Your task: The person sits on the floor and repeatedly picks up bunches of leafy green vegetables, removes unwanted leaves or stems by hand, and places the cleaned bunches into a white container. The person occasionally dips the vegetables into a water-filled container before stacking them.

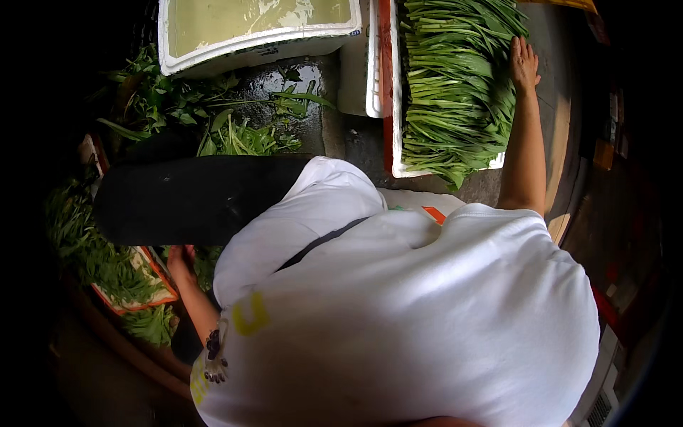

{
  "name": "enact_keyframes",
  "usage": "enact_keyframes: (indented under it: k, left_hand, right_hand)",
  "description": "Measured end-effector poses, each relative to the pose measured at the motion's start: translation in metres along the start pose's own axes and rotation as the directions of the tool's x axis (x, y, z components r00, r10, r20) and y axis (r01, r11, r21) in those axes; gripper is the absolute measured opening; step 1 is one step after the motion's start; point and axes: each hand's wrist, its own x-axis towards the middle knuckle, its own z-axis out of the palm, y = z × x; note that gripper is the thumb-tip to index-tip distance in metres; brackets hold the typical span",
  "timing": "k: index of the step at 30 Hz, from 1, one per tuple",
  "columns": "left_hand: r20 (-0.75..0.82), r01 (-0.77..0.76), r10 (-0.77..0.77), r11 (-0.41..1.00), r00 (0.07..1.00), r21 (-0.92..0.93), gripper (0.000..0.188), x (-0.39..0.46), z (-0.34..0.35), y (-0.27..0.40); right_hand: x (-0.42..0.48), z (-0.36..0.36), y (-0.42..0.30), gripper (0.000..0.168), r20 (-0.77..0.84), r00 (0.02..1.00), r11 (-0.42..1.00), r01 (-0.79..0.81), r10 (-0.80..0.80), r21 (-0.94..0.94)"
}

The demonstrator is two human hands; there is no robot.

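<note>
My right hand [524, 63] rests along the leafy edge of a dense stack of long-stemmed leafy greens [453, 91], palm side toward the leaves and fingers extended. The greens lie in rows, cut stems to the left, in a white foam box [397, 107] with a red outer side. At the lower left, my left hand [181, 260] hangs beside my black-covered leg [197, 200]. Its fingertips are hidden behind the leg, so whether it holds anything is unclear. Close to it is an orange-rimmed crate [169, 283] with loose greens [120, 275] in it.
A white foam box [261, 34] of greenish water stands ahead on the left. Another white container [358, 80] sits between the two boxes. Loose leaves [240, 136] and stems lie on the wet floor [315, 128]. More greens [152, 323] lie beside the crate.
</note>
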Motion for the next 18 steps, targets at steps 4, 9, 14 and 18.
enact_keyframes:
  k: [4,9,14,18]
  left_hand:
    - [-0.014,-0.023,0.022,0.999,1.0,-0.038,0.022,0.001,0.006,0.011]
    - [0.049,-0.031,0.031,0.999,0.998,-0.013,0.023,0.01,0.017,0.01]
    - [-0.049,-0.04,0.034,0.991,0.998,-0.124,0.028,-0.016,0.006,0.021]
    - [-0.248,-0.278,0.257,0.959,0.934,-0.05,0.017,-0.048,-0.034,0.077]
  right_hand:
    - [-0.038,0.032,-0.031,0.069,0.007,0.989,0.967,-0.147,0.149,0.206]
    - [-0.026,0.03,-0.009,0.067,0.024,0.996,0.964,-0.093,0.089,0.248]
    - [-0.003,-0.034,-0.055,0.064,-0.272,0.961,0.955,-0.13,0.055,-0.265]
    - [0.04,-0.066,-0.184,0.048,-0.554,0.817,0.987,0.151,-0.16,-0.062]
